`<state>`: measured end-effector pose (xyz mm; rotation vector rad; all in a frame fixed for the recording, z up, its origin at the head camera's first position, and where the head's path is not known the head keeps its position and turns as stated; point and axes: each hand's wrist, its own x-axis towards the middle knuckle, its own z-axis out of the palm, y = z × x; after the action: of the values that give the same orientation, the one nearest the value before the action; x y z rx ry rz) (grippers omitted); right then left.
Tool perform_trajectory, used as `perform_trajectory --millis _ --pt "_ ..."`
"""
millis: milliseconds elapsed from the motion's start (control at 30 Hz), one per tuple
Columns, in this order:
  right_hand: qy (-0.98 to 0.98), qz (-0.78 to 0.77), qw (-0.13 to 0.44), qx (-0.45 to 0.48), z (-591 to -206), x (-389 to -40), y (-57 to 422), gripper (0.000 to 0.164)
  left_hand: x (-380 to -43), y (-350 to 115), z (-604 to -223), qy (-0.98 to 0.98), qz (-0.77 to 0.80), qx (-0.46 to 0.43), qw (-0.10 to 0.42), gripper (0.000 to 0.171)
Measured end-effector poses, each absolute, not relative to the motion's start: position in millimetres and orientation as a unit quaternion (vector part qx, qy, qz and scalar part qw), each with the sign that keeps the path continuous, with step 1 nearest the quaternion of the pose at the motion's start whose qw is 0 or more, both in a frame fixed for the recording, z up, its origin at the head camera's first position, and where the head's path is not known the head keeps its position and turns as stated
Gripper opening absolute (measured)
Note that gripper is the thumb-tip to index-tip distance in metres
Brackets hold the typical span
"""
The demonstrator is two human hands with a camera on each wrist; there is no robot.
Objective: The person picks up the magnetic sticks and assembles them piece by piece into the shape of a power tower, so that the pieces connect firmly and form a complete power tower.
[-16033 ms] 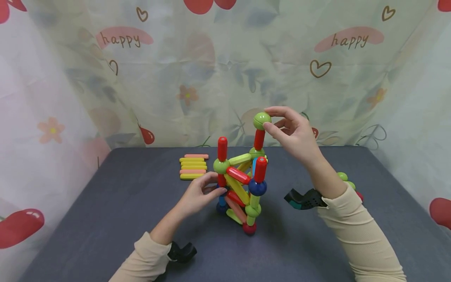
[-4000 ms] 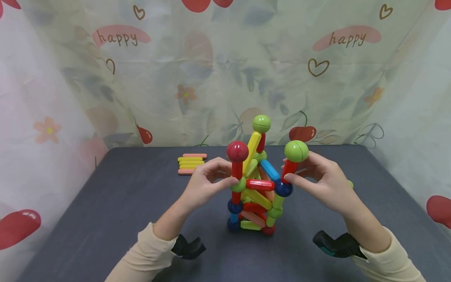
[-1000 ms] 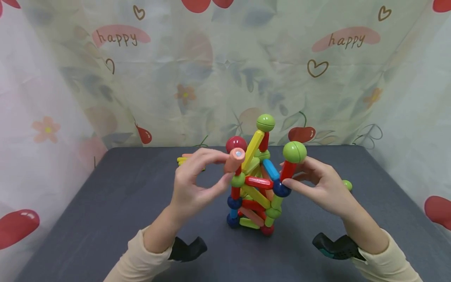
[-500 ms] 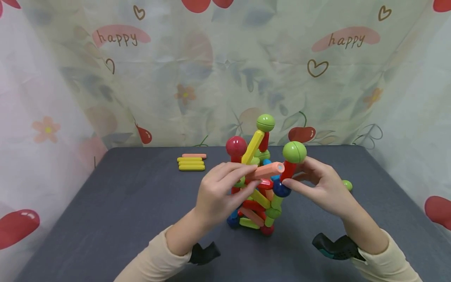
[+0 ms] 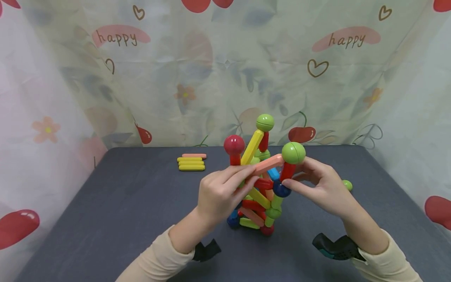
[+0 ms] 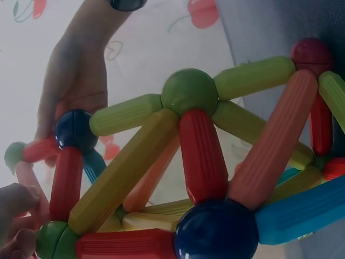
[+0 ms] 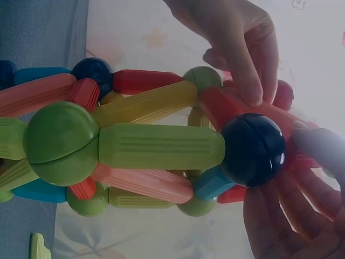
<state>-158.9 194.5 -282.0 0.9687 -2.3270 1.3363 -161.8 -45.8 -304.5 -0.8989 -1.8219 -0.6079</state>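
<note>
A tower of magnetic sticks and balls stands on the dark table, its yellow stick [image 5: 252, 147] slanting up to a green top ball [image 5: 265, 122]. My left hand [image 5: 220, 192] pinches a salmon-pink stick [image 5: 269, 163]; its far end meets the green ball [image 5: 293, 152] on the right post. Fingers hide its near end. My right hand [image 5: 322, 182] grips that post's red stick [image 5: 288, 171], thumb at the dark blue ball [image 5: 282, 188] under it. A red ball [image 5: 234, 145] tops the left post. In the right wrist view, the left hand [image 7: 237, 43] reaches down to the pink stick.
Behind and left of the tower, one pink stick [image 5: 194, 156] and several yellow sticks [image 5: 192, 167] lie in a row on the table [image 5: 141, 203]. A loose green ball [image 5: 347, 185] sits beyond the right hand. A printed curtain [image 5: 225, 78] hangs behind the table.
Balls now top both front posts, and a slanting yellow stick was added. My left hand took a pink stick from the row and swung it right, against the green ball. The right hand stays put lately.
</note>
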Motion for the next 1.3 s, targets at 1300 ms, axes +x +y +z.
perform_trajectory --millis 1300 --pt "-0.869 0.404 0.133 0.254 -286.2 -157.0 190.8 0.039 -174.6 -90.2 -324.4 -0.762 -0.564 -0.318 -0.006 0.043"
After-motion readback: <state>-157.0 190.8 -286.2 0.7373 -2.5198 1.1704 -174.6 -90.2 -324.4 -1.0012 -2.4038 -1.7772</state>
